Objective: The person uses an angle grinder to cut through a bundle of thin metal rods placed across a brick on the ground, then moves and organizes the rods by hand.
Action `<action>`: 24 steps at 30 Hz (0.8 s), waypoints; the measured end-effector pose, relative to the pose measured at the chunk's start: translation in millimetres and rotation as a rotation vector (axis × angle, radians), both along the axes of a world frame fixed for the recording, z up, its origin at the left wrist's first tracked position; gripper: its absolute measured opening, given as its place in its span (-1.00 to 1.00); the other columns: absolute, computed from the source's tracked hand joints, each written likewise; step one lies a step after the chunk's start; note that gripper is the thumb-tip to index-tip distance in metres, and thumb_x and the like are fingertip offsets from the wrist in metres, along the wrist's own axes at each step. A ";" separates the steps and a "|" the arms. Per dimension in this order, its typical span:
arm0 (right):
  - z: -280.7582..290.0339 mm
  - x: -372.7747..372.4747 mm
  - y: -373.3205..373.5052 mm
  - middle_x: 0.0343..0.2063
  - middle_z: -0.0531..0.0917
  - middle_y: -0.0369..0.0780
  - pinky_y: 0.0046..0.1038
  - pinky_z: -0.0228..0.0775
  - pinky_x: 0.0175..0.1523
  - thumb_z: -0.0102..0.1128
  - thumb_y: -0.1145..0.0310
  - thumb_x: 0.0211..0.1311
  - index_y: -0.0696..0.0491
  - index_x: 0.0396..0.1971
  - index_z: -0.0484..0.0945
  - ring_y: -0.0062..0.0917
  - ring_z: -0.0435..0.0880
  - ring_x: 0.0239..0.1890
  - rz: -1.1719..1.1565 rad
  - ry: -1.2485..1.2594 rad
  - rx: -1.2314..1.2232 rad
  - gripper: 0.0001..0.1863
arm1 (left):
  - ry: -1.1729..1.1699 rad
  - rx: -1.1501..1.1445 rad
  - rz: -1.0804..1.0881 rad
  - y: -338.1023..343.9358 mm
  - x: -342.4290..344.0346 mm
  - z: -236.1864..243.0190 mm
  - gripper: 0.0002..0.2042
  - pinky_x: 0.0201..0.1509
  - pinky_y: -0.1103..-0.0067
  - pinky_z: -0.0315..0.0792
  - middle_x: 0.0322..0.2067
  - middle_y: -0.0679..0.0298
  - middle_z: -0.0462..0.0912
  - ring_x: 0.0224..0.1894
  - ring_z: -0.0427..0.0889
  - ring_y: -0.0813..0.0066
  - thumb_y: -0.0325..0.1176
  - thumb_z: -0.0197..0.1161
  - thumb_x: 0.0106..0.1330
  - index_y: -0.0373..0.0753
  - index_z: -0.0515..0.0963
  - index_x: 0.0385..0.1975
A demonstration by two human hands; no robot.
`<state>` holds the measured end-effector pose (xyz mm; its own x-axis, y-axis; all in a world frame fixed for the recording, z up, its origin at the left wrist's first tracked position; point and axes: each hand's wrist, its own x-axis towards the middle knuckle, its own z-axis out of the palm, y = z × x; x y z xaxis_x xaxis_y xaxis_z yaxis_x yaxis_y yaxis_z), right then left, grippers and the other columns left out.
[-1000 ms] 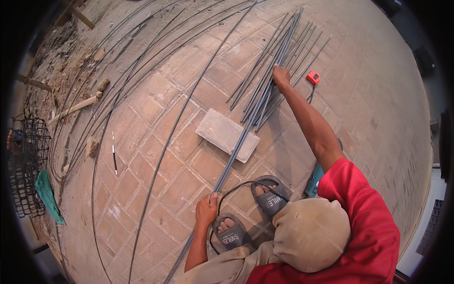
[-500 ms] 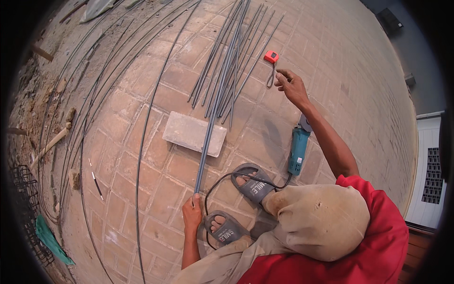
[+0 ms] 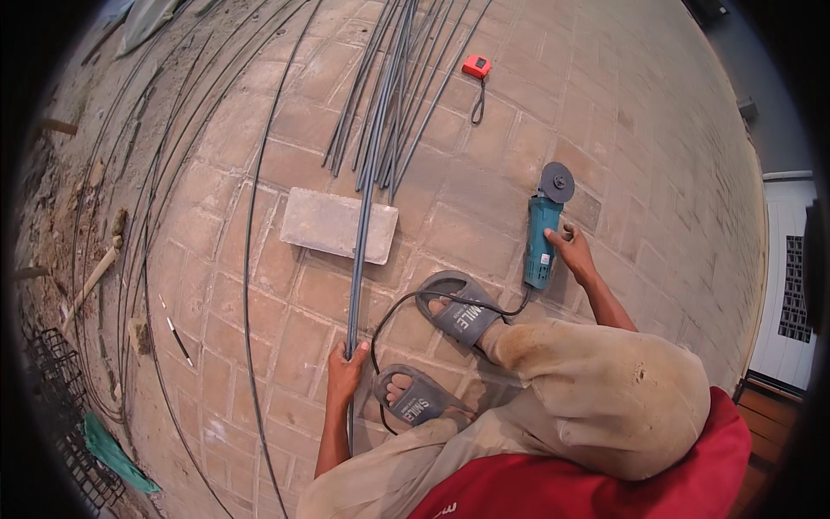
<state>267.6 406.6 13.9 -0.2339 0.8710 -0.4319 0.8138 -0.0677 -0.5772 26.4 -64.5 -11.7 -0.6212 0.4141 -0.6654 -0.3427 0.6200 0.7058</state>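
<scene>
My left hand (image 3: 344, 370) is closed around the near part of a few long thin steel rods (image 3: 357, 275). These rods rest across a pale rectangular block (image 3: 298, 223) and run away over a loose bundle of similar rods (image 3: 344, 121). At the right, my right hand (image 3: 574, 254) grips the side of a teal angle grinder (image 3: 541, 227) lying on the paving. My thumb is on its casing; the other fingers are partly hidden. The grinder's dark disc (image 3: 558, 182) points away from me, and its black cord (image 3: 399, 303) loops over my sandalled foot.
A red tape measure (image 3: 476, 67) with a wrist strap lies beyond the grinder. Long bent rods (image 3: 251, 229) curve along the left. A black-and-white marker (image 3: 178, 339), a wooden stick (image 3: 92, 278), green cloth (image 3: 117, 457) and wire mesh (image 3: 65, 381) are also there. My sandals (image 3: 454, 311) stand close by.
My right hand has come back from beside the tape measure to the angle grinder and taken hold of it. The left hand remains on the rods. The view has shifted slightly.
</scene>
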 end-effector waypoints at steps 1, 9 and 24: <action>-2.1 -8.7 -3.0 0.02 0.59 0.03 -0.36 0.46 0.04 0.41 -0.05 0.07 0.33 0.22 0.34 -0.35 0.62 -0.01 0.031 0.001 0.012 -0.10 | 0.007 -0.004 0.010 -4.7 -3.3 2.0 -0.57 -0.44 0.51 0.25 -0.63 0.36 0.33 -0.52 0.29 0.56 0.00 0.30 0.31 -0.30 0.44 -0.46; 7.3 -49.0 -14.4 -0.25 0.68 -0.13 -0.36 0.52 -0.11 0.51 0.25 -0.09 0.19 -0.10 0.52 -0.43 0.67 -0.26 0.048 0.102 -0.064 -0.45 | -0.336 0.092 0.063 8.4 -14.5 36.0 -0.62 -0.60 0.67 0.25 -0.63 0.43 0.43 -0.68 0.36 0.69 -0.07 0.42 0.18 -0.25 0.49 -0.31; 58.0 -63.2 -9.3 -0.32 0.64 -0.13 -0.31 0.65 -0.28 0.40 0.20 -0.05 0.22 0.03 0.39 -0.43 0.71 -0.40 -0.115 0.540 -0.600 -0.35 | 0.576 -0.120 -0.741 16.2 -80.0 174.8 -0.58 -0.07 0.30 0.44 -0.26 0.03 0.59 -0.17 0.58 0.04 -0.17 0.40 0.19 -0.32 0.50 -0.08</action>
<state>204.3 397.3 71.9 -0.4664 0.5586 -0.6859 0.4031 -0.5560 -0.7269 -53.6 -48.3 163.1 -0.4741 0.7834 -0.4019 0.5489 0.6199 0.5607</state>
